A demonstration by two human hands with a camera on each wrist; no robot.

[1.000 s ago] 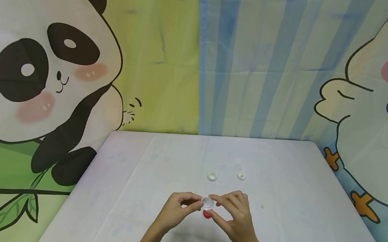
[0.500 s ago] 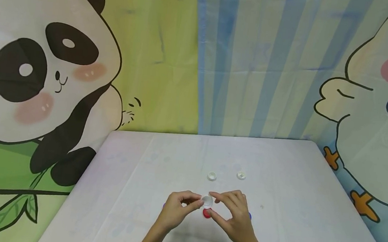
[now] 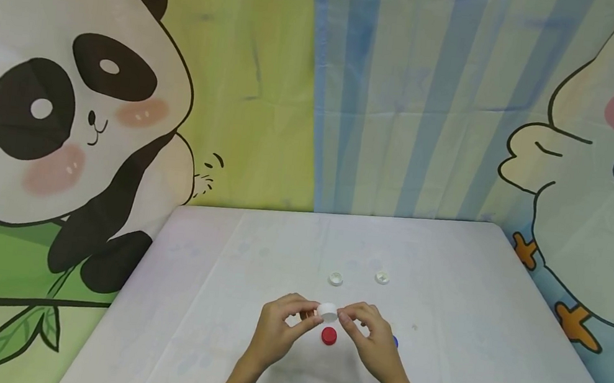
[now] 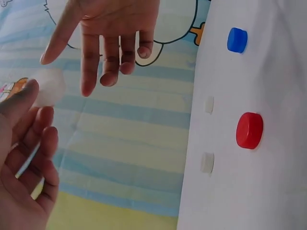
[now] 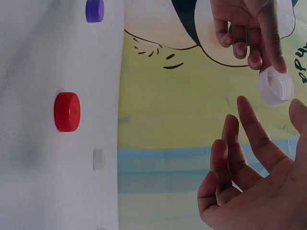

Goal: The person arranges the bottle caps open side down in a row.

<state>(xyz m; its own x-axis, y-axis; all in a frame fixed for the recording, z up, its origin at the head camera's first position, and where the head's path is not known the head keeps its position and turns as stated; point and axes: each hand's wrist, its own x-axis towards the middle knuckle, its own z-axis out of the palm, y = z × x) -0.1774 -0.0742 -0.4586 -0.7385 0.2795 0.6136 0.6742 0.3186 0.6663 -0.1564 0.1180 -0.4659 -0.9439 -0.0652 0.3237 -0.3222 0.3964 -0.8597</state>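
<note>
L hand (image 3: 278,329) pinches white cap (image 3: 327,311) w/ thumb & fingers; R hand (image 3: 374,345) spread, just beside it. Red cap (image 3: 328,335) below on tabletop (image 3: 201,343), blue cap (image 4: 237,40) nearby.

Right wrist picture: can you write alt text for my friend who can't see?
The left hand holds a hollow white cap near the spread right hand. On the table sit a red cap, a purple cap and a small pale cap. Behind is a cartoon backdrop.

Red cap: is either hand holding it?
No, the red cap lies on the white table, apart from the left hand and right hand.
</note>
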